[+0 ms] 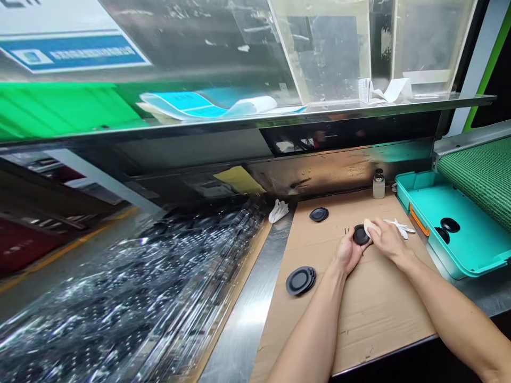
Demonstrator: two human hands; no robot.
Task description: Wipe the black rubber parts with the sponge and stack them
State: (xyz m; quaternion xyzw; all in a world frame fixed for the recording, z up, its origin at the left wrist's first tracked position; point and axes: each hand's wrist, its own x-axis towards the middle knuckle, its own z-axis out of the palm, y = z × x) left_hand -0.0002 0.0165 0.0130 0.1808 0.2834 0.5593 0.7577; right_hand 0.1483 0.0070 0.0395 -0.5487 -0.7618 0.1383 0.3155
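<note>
My left hand point(348, 252) holds a round black disc point(361, 234) above the cardboard sheet point(383, 303). In my right hand point(385, 239) is a pale pad point(371, 227), pressed against the disc's right side. A stack of black discs point(300, 281) lies on the cardboard to the left of my forearm. Farther back sits a smaller black stack point(319, 214). White gloves or cloth point(400, 228) lie just right of my right hand.
A teal tray point(475, 242) with black discs point(450, 225) stands at right, beside a green conveyor point(483, 170). A small bottle point(379, 184) stands at the back. Plastic-wrapped black parts point(159, 287) fill the left. A metal shelf point(319, 114) crosses above; crumpled white cloth point(278, 211) lies below.
</note>
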